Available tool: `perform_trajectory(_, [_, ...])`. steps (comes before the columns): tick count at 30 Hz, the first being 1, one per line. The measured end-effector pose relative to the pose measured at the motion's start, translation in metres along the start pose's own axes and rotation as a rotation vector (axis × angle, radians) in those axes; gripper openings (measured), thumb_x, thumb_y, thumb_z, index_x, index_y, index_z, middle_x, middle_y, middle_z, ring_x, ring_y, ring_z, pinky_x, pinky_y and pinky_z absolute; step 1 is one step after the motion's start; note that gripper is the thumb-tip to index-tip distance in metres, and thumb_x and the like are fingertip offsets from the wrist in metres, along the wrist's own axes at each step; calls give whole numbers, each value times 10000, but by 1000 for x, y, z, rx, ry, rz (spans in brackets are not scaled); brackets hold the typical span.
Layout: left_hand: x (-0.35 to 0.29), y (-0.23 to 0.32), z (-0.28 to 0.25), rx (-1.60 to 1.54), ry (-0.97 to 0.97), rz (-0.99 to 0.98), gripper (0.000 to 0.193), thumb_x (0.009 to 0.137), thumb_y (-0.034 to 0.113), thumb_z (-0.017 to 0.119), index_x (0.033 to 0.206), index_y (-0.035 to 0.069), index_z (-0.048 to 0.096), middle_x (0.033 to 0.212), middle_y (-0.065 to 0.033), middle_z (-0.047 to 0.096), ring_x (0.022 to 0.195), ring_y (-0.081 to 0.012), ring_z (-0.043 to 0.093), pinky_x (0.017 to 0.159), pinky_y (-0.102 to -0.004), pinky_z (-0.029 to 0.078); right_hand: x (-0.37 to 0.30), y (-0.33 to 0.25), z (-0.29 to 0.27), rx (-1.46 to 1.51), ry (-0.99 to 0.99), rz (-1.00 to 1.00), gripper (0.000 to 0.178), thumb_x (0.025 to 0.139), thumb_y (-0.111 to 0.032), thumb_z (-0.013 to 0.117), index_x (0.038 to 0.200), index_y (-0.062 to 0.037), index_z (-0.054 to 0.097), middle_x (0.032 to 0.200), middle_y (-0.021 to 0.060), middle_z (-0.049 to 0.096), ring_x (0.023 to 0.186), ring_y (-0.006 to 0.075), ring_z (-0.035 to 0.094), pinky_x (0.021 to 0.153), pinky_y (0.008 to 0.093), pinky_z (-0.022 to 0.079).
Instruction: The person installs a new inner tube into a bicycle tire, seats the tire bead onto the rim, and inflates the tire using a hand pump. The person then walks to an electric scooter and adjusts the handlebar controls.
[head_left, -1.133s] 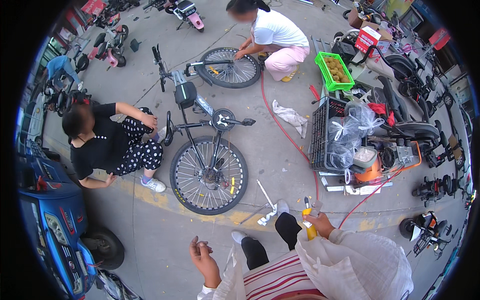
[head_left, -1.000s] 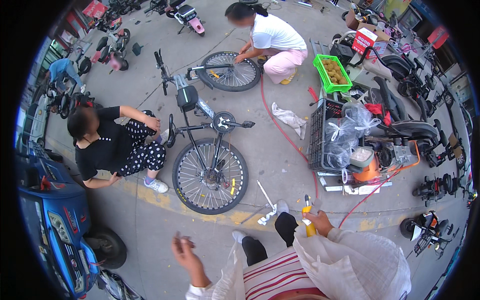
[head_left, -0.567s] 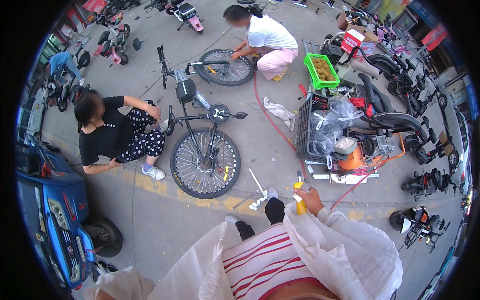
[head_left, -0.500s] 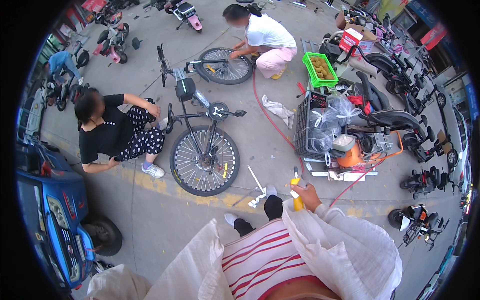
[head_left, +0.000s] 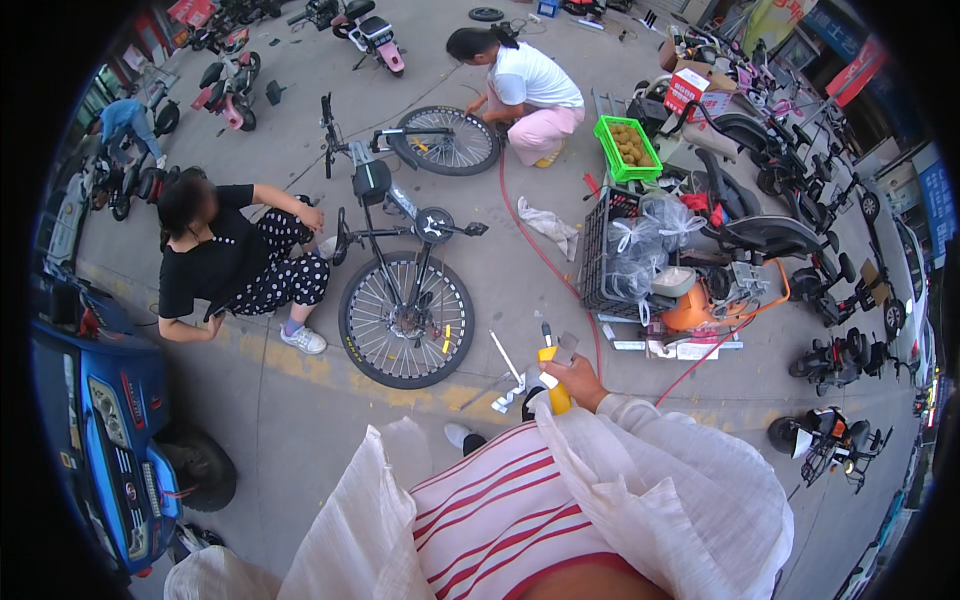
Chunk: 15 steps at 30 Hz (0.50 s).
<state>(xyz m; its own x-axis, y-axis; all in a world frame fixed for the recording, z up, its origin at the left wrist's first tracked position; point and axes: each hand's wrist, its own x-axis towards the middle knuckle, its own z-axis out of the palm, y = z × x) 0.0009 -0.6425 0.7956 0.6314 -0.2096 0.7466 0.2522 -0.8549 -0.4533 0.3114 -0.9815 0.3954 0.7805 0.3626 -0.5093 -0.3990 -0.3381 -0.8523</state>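
My right hand (head_left: 575,382) is closed round a yellow bottle (head_left: 556,383) with a dark narrow tip, held low in front of my body. A small translucent piece (head_left: 568,346) shows at the fingers; its kind is unclear. My left hand is out of sight; only its loose white sleeve (head_left: 225,572) shows at the lower left. Ahead, a black bicycle (head_left: 405,210) lies on its side, its near spoked wheel (head_left: 406,320) closest to me. A thin white stick (head_left: 506,350) and a crumpled white strip (head_left: 508,395) lie on the ground beside my feet.
A person in white (head_left: 538,80) crouches at the bicycle's far wheel (head_left: 443,140); another in black (head_left: 215,240) sits to its left. On the right stand a dark crate (head_left: 606,260) of bags and a green basket (head_left: 627,172). A red hose (head_left: 535,240) crosses the ground. A blue vehicle (head_left: 105,420) stands left.
My right hand and the yellow bottle have moved left and slightly upward in view. The crouching person has leaned further over the far wheel. The whole view has shifted a little.
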Motion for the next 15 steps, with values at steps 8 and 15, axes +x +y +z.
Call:
perform_trajectory(8, [-15,-1,-14,37,18,-28,400,1007,380,431,1225,63,539,1203,-118,578,1133,-272,522,1015,-372,392,-3,11,5,-103,4,-12,484,796,-278,772,1115,54,622,992,92,668,906,158,626,807,291,492])
perform_trajectory(15, [-32,7,-16,104,39,-160,368,1013,346,437,1188,49,564,1161,-128,597,1077,-273,559,986,-359,431,-10,20,2,36,67,-31,403,815,-256,753,1069,39,651,968,88,685,872,148,627,792,290,482])
